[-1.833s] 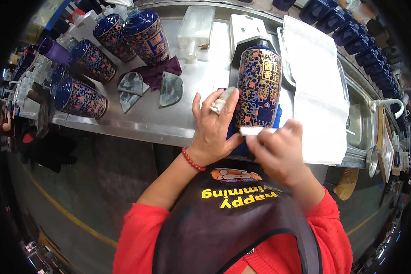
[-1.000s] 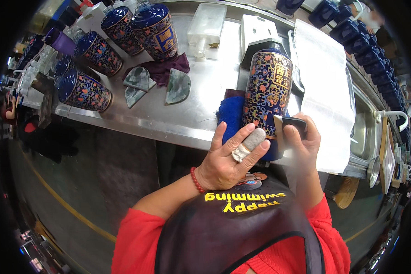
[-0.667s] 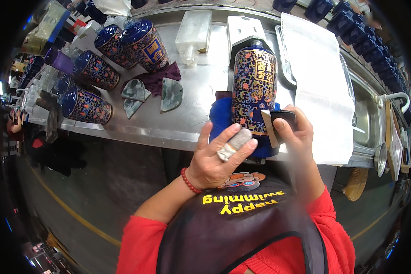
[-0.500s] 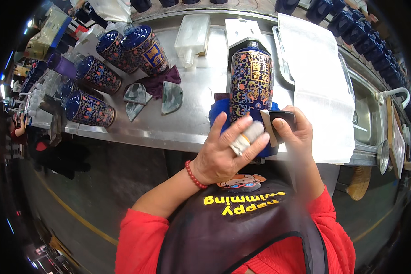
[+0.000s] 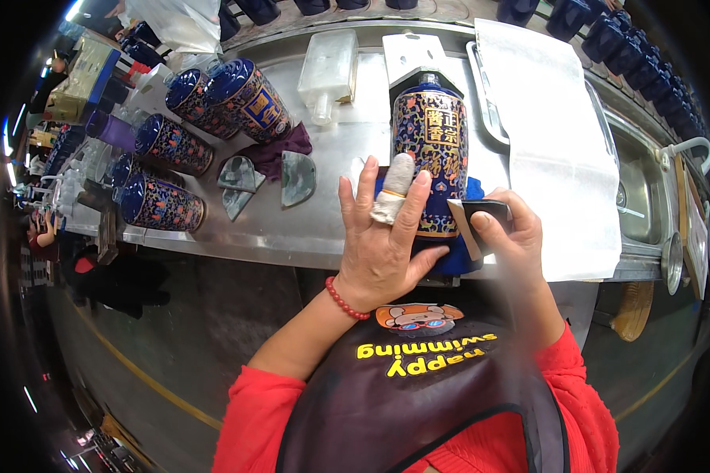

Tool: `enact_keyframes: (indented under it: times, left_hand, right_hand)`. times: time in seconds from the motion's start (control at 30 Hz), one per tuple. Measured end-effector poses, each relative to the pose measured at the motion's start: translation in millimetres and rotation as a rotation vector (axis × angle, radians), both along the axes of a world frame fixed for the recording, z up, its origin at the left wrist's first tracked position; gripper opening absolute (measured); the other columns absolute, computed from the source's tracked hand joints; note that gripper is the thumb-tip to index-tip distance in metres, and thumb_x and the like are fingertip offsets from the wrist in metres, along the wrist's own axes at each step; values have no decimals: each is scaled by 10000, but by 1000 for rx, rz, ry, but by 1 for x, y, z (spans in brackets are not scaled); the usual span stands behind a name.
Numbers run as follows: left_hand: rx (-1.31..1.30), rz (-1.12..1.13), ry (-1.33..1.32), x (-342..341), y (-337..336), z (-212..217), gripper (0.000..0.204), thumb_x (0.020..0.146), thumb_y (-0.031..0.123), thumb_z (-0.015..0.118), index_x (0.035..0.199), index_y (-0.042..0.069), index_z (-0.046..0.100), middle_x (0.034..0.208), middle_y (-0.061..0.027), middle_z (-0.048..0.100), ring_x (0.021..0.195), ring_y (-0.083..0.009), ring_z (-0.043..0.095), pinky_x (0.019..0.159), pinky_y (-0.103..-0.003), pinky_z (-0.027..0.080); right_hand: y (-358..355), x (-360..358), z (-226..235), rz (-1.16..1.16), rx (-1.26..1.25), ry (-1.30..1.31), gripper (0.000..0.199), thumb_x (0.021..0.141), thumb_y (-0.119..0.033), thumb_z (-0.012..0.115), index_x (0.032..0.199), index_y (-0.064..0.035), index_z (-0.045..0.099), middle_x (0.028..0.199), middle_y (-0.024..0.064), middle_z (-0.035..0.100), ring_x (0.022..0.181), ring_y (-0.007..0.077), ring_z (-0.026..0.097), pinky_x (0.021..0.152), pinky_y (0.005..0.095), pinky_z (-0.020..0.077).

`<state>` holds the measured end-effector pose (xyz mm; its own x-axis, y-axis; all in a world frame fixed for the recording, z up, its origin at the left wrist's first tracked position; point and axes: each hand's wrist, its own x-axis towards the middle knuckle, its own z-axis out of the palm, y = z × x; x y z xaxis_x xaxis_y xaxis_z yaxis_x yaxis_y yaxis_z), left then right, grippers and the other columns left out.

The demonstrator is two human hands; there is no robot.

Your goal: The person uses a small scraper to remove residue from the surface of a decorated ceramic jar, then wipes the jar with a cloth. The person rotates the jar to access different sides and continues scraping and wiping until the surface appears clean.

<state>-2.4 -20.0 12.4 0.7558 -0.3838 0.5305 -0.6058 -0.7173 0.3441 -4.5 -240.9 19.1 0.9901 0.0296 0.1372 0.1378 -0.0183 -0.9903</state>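
Observation:
A dark blue bottle [image 5: 430, 142] with a colourful floral pattern and gold lettering lies on the bench, its neck pointing away from me. My left hand [image 5: 384, 229] is at its lower left side, fingers stretched out and spread. A grey cloth finger cover [image 5: 394, 189] sits on one finger, held by a thin yellow band. In my right hand [image 5: 517, 232], pinched between thumb and fingers, is a flat scraper [image 5: 467, 229] with a dark grip and a pale edge, beside the bottle's lower right. Blue cloth [image 5: 473, 189] shows under the bottle.
Several patterned blue bottles [image 5: 166, 206] stand at the left. Near them lie grey-green curved plates [image 5: 297, 178] and a purple cloth [image 5: 272, 154]. A clear bottle [image 5: 329, 71] lies farther back. White paper [image 5: 556, 158] covers the right side, before a sink [image 5: 639, 197].
My left hand has turned from pointing across the bottle to pointing away from me, uncovering more of the lower pattern. My right hand keeps the scraper in nearly the same place.

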Motion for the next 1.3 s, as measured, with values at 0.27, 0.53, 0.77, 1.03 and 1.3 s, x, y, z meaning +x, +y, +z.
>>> enact_keyframes:
  times: [0.27,0.53,0.77,1.03,1.3]
  left_hand:
    - [-257,-158,169,12,18,-12,807,939,471,679,1558,38,398,1539,-220,460,1460,-476,353,1223,-603,115]
    - [-501,-177,480,10,16,-9,759,979,394,647,1577,43,338,1576,-216,393,1519,-415,259,1242,-548,72]
    - [-626,-226,559,12,15,-6,760,927,242,670,1566,9,333,1542,-227,408,1465,-387,327,1240,-503,127]
    - [-584,-204,475,14,13,-10,793,874,206,686,1555,-13,344,1511,-239,417,1420,-395,362,1219,-482,204]
    - [-557,-202,451,15,13,-9,804,896,279,708,1550,-14,344,1522,-250,396,1415,-407,354,1208,-490,223]
  right_hand:
    - [0,0,4,24,-24,-15,190,956,-176,745,954,-10,655,820,1,627,718,61,571,626,224,452]
    - [5,1,4,13,-48,-6,185,957,-176,741,956,-12,654,833,8,645,732,64,595,637,227,473]
    - [4,2,5,15,-72,9,204,953,-195,750,960,-15,654,826,3,643,733,63,595,636,230,476]
    - [4,2,2,13,-38,3,212,954,-202,752,964,-13,656,828,4,645,745,65,595,647,230,479]
    - [3,2,1,6,-66,40,217,957,-211,746,969,-14,654,828,7,649,745,66,596,647,232,480]
